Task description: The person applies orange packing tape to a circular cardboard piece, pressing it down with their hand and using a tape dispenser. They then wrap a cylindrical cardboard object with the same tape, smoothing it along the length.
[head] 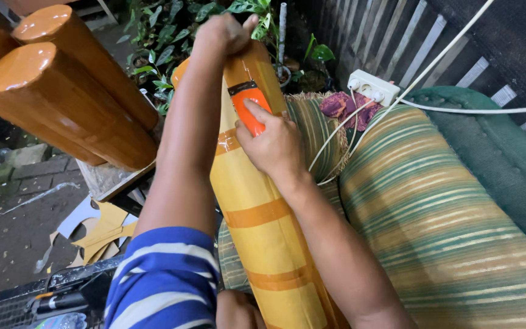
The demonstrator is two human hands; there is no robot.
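Logs (62, 91) of smooth, glossy brown wood, round-ended, lie stacked at the left. Beside them the left hand (223, 30) grips the top end of a long paper-wrapped cylinder (257, 225), yellow with orange tape bands, leaning against a striped green-and-yellow cushion (433, 225). The right hand (272, 146) is closed on an orange cutter (248, 106), pressing it against the wrapping. A white power strip (372, 87) sits behind.

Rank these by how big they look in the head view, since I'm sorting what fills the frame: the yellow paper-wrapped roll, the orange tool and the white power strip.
1. yellow paper-wrapped roll, by far the largest.
2. orange tool, partly under the right hand.
3. white power strip, slightly smaller, but farther away, so that ranking is unsure.
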